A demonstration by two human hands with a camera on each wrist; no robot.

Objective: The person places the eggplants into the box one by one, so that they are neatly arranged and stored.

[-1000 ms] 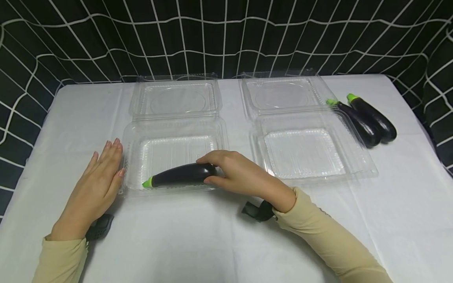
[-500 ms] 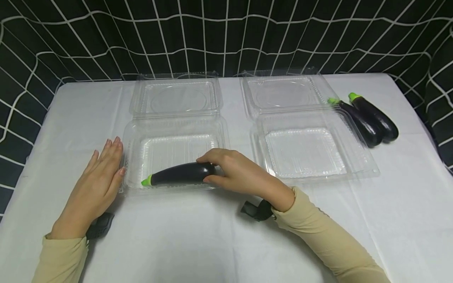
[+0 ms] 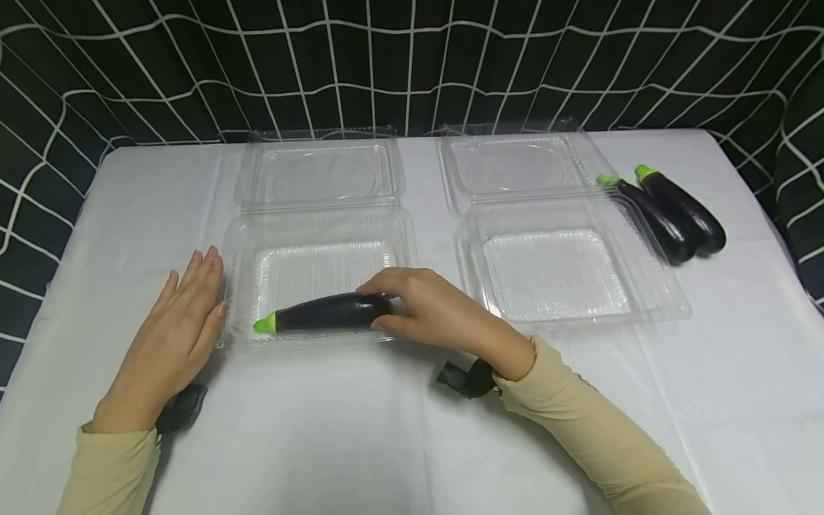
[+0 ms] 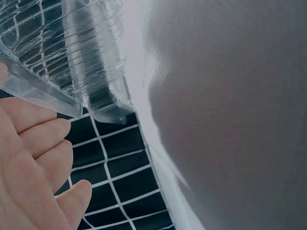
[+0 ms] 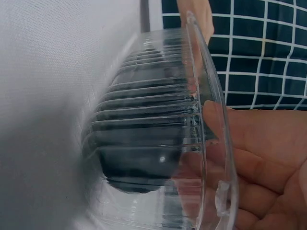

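An eggplant (image 3: 328, 312) with a bright green stem lies along the near side of the left clear plastic clamshell box (image 3: 322, 265), stem pointing left. My right hand (image 3: 438, 311) holds its thick right end between thumb and fingers. Through the ribbed box wall (image 5: 148, 115) in the right wrist view, the dark eggplant (image 5: 134, 163) shows beside the right hand (image 5: 268, 163). My left hand (image 3: 170, 329) rests with straight fingers against the left edge of that box; the left wrist view shows these fingers (image 4: 45, 139) by the box rim.
A second open clamshell box (image 3: 553, 275) stands to the right, its lid folded back. Two more eggplants (image 3: 682, 211) lie beside it at the far right, one partly behind the plastic. A black cloth with white netting (image 3: 405, 64) rises behind the white table (image 3: 399, 429).
The eggplant's stem end has shifted slightly left and settled a little flatter in the box. Both hands stay almost where they were; the view has tilted very slightly.
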